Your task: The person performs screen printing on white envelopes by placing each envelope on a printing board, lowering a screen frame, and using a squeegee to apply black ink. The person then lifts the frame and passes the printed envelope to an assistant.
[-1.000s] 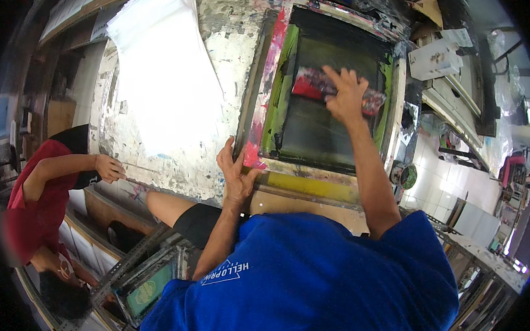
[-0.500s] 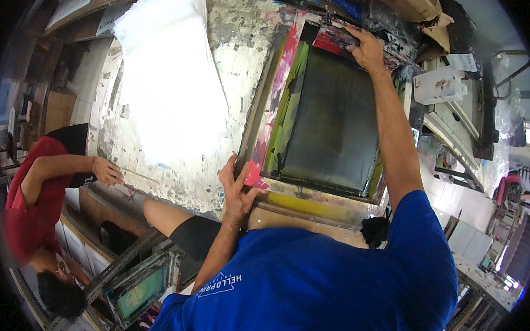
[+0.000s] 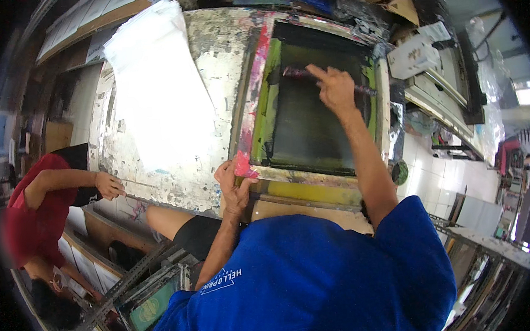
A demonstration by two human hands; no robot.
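A screen printing frame (image 3: 254, 96) with paint-smeared edges lies on the worktable before me. My left hand (image 3: 235, 188) grips its near left corner, which has bright pink ink on it. My right hand (image 3: 337, 91) is over the dark mesh (image 3: 312, 135), closed on a squeegee (image 3: 296, 72). One finger stretches along the squeegee, which spans much of the mesh's width and is partly hidden by the hand and slightly blurred. Whether its blade touches the mesh, I cannot tell.
A tall stack of white paper (image 3: 157, 93) stands on the stained worktable (image 3: 218, 47), left of the frame. A co-worker in a red shirt (image 3: 45, 191) is at the left. A stained white container (image 3: 413, 56) stands at the right. A smaller screen (image 3: 152, 306) leans at lower left.
My right hand has drawn the squeegee from the frame's far end toward me, over the mesh. My left hand stays at the near left corner. The whole view has shifted slightly.
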